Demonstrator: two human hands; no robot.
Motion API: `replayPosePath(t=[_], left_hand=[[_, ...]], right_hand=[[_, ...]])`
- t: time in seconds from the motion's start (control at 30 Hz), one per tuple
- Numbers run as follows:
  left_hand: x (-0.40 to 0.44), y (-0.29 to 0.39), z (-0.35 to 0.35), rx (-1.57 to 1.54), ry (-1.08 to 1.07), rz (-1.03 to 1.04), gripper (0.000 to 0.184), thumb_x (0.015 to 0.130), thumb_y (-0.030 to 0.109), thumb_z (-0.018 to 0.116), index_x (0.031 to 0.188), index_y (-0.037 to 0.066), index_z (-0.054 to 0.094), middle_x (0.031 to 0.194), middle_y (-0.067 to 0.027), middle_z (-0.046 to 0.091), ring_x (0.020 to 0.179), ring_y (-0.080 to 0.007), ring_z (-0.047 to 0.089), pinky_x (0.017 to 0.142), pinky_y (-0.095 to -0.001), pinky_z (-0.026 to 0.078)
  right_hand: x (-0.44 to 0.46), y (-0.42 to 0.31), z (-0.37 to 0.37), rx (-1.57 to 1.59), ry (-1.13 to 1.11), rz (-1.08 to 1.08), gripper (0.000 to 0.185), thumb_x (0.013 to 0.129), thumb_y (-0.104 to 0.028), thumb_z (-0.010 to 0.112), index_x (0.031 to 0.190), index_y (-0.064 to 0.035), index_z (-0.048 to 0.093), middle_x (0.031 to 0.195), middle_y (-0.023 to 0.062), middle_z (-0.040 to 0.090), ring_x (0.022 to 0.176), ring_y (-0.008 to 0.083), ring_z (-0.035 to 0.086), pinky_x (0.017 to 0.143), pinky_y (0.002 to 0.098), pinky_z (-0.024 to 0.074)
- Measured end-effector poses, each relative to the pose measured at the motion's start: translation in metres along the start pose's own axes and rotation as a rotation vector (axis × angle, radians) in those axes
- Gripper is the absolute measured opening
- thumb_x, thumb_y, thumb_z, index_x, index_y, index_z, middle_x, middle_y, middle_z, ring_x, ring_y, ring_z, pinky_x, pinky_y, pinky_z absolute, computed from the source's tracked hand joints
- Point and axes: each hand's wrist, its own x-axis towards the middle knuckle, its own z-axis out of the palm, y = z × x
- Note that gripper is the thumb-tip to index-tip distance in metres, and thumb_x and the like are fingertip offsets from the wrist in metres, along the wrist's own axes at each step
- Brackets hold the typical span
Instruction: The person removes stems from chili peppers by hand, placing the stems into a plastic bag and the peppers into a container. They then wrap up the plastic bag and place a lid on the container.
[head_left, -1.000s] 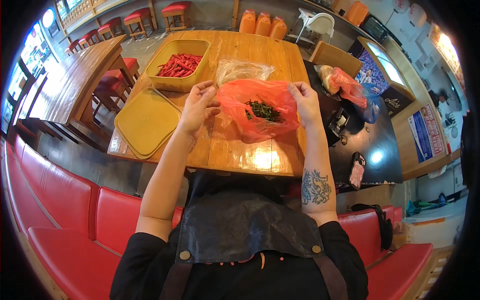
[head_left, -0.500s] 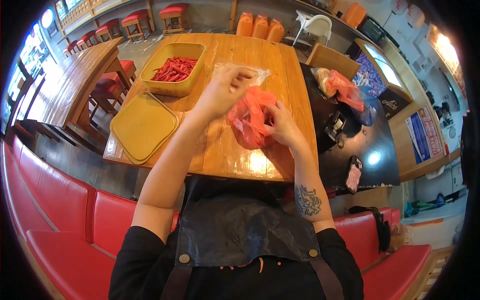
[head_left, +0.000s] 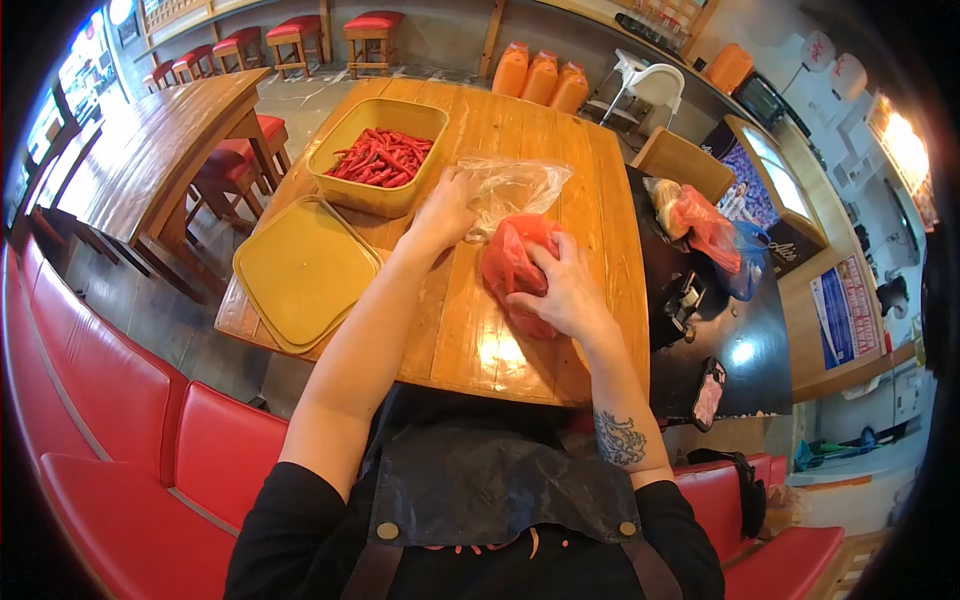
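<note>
My right hand point(head_left: 565, 285) has its fingers around a bunched red plastic bag point(head_left: 520, 262) on the wooden table point(head_left: 450, 330). My left hand point(head_left: 447, 208) reaches to the left edge of a clear plastic bag point(head_left: 520, 186) lying behind the red one; its fingertips are partly hidden, so its grip is unclear. Left of that hand stands a yellow tub point(head_left: 375, 198) holding red chillies point(head_left: 382, 157). Nearer me, at the table's left edge, lie yellow lids point(head_left: 305, 272). The greens inside the red bag are out of sight.
On the right, a black table point(head_left: 750, 355) bears a phone point(head_left: 709, 394), filled plastic bags point(head_left: 708, 225) and small items. Orange jugs point(head_left: 541, 75) and a white high chair point(head_left: 650, 85) stand beyond. Red bench seats point(head_left: 225, 450) lie close on both sides of me.
The red bag, earlier spread open with greens showing, is now gathered up on the table under my right hand. My left hand has left it and moved to the clear bag. The view has shifted.
</note>
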Motion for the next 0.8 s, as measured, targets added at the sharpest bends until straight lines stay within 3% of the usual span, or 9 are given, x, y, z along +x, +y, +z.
replayPosePath(t=[0.1,0.3,0.53,0.7,0.77,0.8], left_hand=[[0.004,-0.005,0.0,-0.02,0.027,-0.022,0.062,0.063,0.002,0.06,0.123,-0.001,0.041,0.121,-0.0184,0.042,0.113,-0.0331,0.042,0.095,-0.0352,0.036],[0.003,0.0,-0.005,-0.132,-0.084,-0.083,0.057,0.062,-0.002,0.059,0.118,0.003,0.049,0.12,-0.0163,0.044,0.112,-0.0321,0.043,0.094,-0.0345,0.036],[0.0,0.002,0.007,-0.092,-0.154,0.132,0.059,0.062,-0.003,0.06,0.119,0.002,0.048,0.117,-0.0151,0.046,0.108,-0.0315,0.046,0.092,-0.0339,0.038],[-0.005,0.015,0.007,-0.187,-0.26,0.198,0.061,0.063,-0.004,0.06,0.121,0.0,0.044,0.111,-0.0139,0.051,0.097,-0.0263,0.054,0.08,-0.0329,0.044],[-0.005,0.021,0.004,-0.463,-0.376,-0.059,0.06,0.059,-0.005,0.06,0.117,0.0,0.047,0.117,-0.0137,0.049,0.106,-0.0248,0.051,0.085,-0.0337,0.044],[-0.003,0.014,0.009,-0.604,-0.439,-0.108,0.061,0.059,-0.006,0.061,0.118,0.0,0.046,0.115,-0.012,0.051,0.102,-0.0228,0.053,0.082,-0.0327,0.045]], right_hand=[[0.005,0.017,0.012,0.07,-0.004,0.004,0.05,0.064,-0.024,0.072,0.106,-0.003,0.055,0.11,0.0185,0.045,0.101,0.037,0.046,0.088,0.0401,0.0392],[0.007,0.032,-0.014,0.183,-0.049,0.118,0.036,0.063,-0.013,0.068,0.093,0.0018,0.056,0.095,0.0169,0.051,0.089,0.0328,0.052,0.078,0.036,0.0425],[0.035,0.037,-0.087,0.311,0.085,0.06,0.035,0.064,-0.013,0.066,0.094,0.0018,0.057,0.084,0.0123,0.057,0.079,0.0232,0.056,0.073,0.0304,0.0438],[0.082,0.03,-0.077,0.497,0.2,0.046,0.04,0.064,-0.015,0.065,0.099,0.0028,0.056,0.093,0.0145,0.058,0.089,0.0241,0.057,0.08,0.0302,0.044],[0.095,0.04,-0.042,0.533,0.243,-0.011,0.042,0.064,-0.015,0.065,0.1,0.0033,0.056,0.097,0.0159,0.057,0.092,0.0252,0.056,0.081,0.0305,0.0439],[0.095,0.042,-0.027,0.478,0.198,-0.043,0.037,0.064,-0.011,0.064,0.098,0.0013,0.055,0.094,0.0119,0.057,0.089,0.0219,0.056,0.079,0.0294,0.0442]])
